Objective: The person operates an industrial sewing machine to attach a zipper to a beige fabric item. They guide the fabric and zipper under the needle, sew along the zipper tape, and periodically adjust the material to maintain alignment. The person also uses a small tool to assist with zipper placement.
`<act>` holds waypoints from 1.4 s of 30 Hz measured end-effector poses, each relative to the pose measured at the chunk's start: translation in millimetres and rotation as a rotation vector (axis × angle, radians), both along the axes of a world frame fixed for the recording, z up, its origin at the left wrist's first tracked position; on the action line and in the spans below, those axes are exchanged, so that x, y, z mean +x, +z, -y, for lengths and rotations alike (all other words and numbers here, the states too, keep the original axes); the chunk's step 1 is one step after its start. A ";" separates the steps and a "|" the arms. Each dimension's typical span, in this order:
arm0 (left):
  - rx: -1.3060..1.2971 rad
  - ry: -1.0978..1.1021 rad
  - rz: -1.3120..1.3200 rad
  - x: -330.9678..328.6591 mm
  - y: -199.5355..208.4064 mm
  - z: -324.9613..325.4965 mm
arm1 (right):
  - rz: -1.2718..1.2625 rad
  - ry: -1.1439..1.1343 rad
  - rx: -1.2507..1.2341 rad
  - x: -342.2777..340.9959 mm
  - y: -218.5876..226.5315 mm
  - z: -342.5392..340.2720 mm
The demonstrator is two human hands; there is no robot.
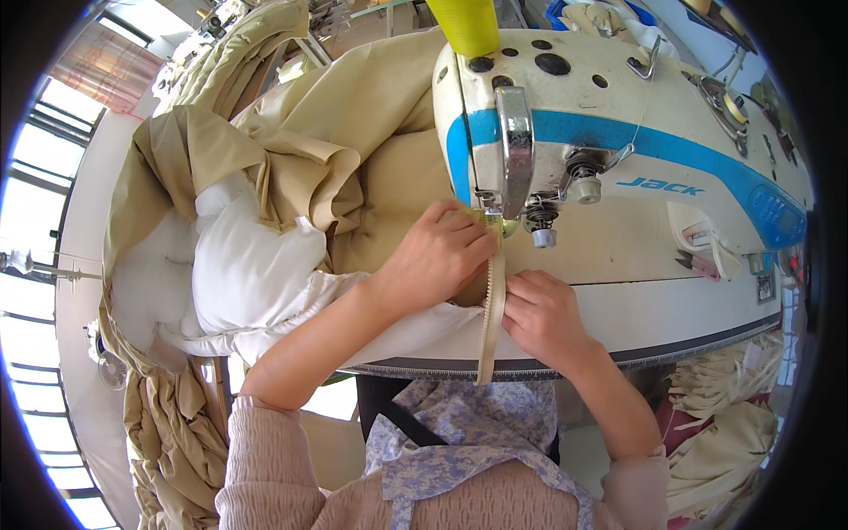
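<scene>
A long beige zipper tape (491, 322) with pale teeth runs down from the sewing machine's presser foot (493, 210) and hangs over the table's front edge. My left hand (442, 252) is closed just left of the needle, its fingertips on the tape's upper part. Lower down and to the right, my right hand (543, 314) has its fingers curled in a pinch at the tape's edge; their tips are partly hidden. Beige fabric (402, 181) lies bunched behind and left of my left hand. Its white padded lining (256, 256) spreads under my left forearm.
The white and blue sewing machine (565, 88) stands on the right, with a yellow cup-like item (466, 26) on top. Small snips (698, 263) lie under its arm. Beige cloth piles hang at lower left (172, 442) and lower right (720, 450). A measuring strip lines the table edge (636, 355).
</scene>
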State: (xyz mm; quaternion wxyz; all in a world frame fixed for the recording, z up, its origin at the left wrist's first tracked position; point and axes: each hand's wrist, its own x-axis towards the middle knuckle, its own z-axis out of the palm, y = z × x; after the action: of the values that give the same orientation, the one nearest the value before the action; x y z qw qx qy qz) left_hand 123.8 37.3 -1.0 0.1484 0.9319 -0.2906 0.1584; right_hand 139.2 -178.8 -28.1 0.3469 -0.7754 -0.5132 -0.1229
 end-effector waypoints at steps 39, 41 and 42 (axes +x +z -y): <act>-1.514 0.006 -0.343 -355.5 77.0 -195.0 | -0.410 0.373 0.003 -165.2 -13.9 -15.3; -1.366 0.293 -0.700 -465.7 59.5 -226.3 | -0.394 0.408 0.030 -163.8 -14.1 -13.3; -1.395 0.577 -0.736 -502.5 38.9 -230.0 | -0.382 0.427 0.019 -163.9 -14.5 -13.6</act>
State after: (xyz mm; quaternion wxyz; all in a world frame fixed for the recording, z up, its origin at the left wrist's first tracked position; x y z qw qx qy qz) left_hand -378.7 267.3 37.9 0.7295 0.6566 0.1905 0.0192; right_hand -24.7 -165.2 -42.6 0.4627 -0.6556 -0.5889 0.0963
